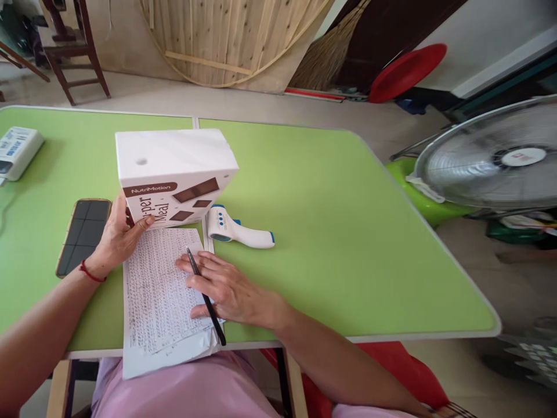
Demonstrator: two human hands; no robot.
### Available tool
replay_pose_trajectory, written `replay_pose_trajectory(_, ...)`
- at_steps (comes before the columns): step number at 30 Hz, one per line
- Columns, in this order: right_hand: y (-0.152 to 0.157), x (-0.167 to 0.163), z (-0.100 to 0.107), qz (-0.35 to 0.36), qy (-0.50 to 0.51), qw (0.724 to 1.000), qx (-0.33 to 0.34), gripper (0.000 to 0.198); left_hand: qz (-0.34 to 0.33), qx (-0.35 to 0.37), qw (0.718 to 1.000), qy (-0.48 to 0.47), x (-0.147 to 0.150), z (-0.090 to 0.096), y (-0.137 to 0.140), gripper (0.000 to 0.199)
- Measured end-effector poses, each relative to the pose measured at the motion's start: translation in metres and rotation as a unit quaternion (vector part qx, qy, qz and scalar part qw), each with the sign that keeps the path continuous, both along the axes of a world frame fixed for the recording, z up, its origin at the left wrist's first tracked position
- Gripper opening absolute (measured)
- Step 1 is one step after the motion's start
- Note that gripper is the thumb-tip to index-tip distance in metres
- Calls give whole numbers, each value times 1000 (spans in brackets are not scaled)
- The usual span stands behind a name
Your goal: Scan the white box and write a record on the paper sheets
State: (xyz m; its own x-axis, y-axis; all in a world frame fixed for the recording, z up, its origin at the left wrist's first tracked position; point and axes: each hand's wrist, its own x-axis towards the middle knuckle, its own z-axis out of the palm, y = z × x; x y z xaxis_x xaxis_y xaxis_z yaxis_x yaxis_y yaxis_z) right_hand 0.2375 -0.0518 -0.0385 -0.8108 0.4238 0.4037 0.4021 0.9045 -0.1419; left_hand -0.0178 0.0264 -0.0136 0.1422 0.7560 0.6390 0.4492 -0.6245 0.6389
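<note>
My left hand (119, 235), with a red string bracelet at the wrist, grips the lower left corner of a white box (176, 154). Its thumb presses on the printed front, which reads "NutriMotion". The box stands at the top edge of a stack of handwritten paper (152, 290). My right hand (228, 287) rests on those sheets, fingers stretched toward the box. A black pen (209, 305) lies slantwise across its fingers and thumb, tip pointing up and left. Right of the box, a white and blue infrared thermometer (239, 230) lies on the table.
Left of my left hand is a smartphone (85, 235) on the green table (339, 232). A white power adapter (20, 152) with a cable sits at the far left. Beyond the table's right edge stands a large fan (491, 157). A wooden chair (73, 49) is behind.
</note>
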Motion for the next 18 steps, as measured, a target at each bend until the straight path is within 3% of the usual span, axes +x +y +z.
replay_pose_trajectory(6, -3, -1, 2, -4, -8, 1000, 8, 49, 27, 6, 999, 28, -3, -6, 3, 32)
replay_pose_trajectory(9, -4, -1, 3, -8, 4, 1000, 18, 50, 32, -21, 999, -17, -4, -10, 5, 36)
replay_pose_trajectory(12, -2, -2, 5, -10, 34, 999, 25, 47, 93, 43, 993, -63, 0, -4, -1, 36)
replay_pose_trajectory(13, -1, -2, 6, -7, 45, 999, 24, 46, 121, 94, 987, -50, 2, 0, -6, 32)
replay_pose_trajectory(15, 2, -2, 7, -2, 69, 998, 15, 39, 97, 160, 982, 19, 10, 8, -19, 23)
replay_pose_trajectory(18, 8, 1, 8, -13, 137, 991, -8, 21, -23, 94, 971, 218, 28, 12, -46, 10)
